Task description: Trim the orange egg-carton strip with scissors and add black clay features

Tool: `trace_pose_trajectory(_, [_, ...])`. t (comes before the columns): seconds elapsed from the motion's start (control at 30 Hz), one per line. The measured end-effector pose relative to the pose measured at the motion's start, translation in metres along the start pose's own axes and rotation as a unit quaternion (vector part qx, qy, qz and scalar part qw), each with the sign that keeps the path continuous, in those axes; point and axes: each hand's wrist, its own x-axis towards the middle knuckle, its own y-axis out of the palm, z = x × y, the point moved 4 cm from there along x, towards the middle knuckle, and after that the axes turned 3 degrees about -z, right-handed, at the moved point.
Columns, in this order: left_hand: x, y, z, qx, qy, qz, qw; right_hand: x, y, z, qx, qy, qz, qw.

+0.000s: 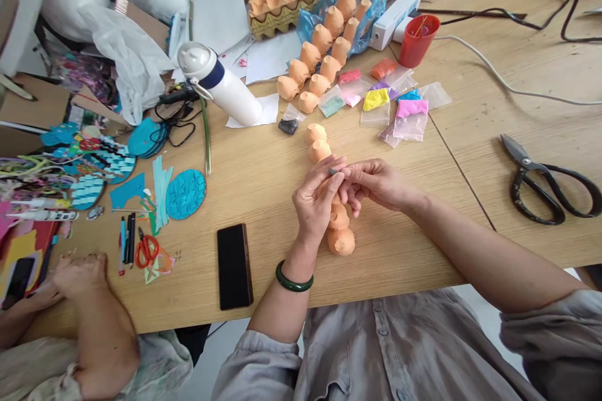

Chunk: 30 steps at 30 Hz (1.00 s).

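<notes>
My left hand (314,197), with a dark green bangle (294,278) on its wrist, pinches a small dark grey piece (333,170) between thumb and fingers. My right hand (376,182) meets it there, fingertips closed on the same piece, whose material is too small to tell. Beneath both hands a single row of orange egg-carton cups (341,241) lies on the table, its middle partly hidden by them. Beyond is a small bag of black modelling clay (288,125). Bags of yellow clay (375,99) and pink clay (412,108) lie farther right, among other colours.
A white bottle (226,88) and a double row of carton cups (310,56) stand farther back. A red cup (418,41) is behind the bags. Large black scissors (540,182) lie right; a phone (234,266) lies left. A co-worker's hands (78,276) rest at far left.
</notes>
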Motion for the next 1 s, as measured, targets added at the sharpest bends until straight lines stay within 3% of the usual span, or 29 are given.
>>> trace_pose_trajectory(0.17, [0.0001, 0.0014, -0.0003, -0.013, -0.032, 0.014, 0.999, 0.0002, 0.0006, 0.0009, 0.010, -0.008, 0.000, 1.000])
trace_pose_trajectory(0.3, [0.0002, 0.0033, -0.0066, -0.026, -0.018, 0.038, 0.999, 0.0000, -0.0003, 0.0051, -0.007, -0.029, -0.024, 0.999])
trace_pose_trajectory(0.6, [0.0001, -0.0006, -0.0074, 0.000, 0.017, -0.015, 1.000, -0.0014, 0.0011, 0.0006, -0.008, 0.003, 0.001, 1.000])
trace_pose_trajectory(0.77, [0.0003, 0.0005, -0.0066, 0.009, 0.003, 0.017, 1.000, -0.0019, -0.0002, 0.0041, -0.046, -0.046, -0.039, 0.997])
trace_pose_trajectory(0.9, [0.0005, 0.0005, -0.0038, 0.021, 0.007, 0.045, 0.999, -0.0024, 0.0010, 0.0055, -0.063, -0.054, -0.021, 0.996])
trace_pose_trajectory(1.0, [0.0006, -0.0007, -0.0029, 0.030, 0.027, 0.030, 0.999, -0.0023, 0.0019, 0.0043, -0.065, -0.038, -0.006, 0.997])
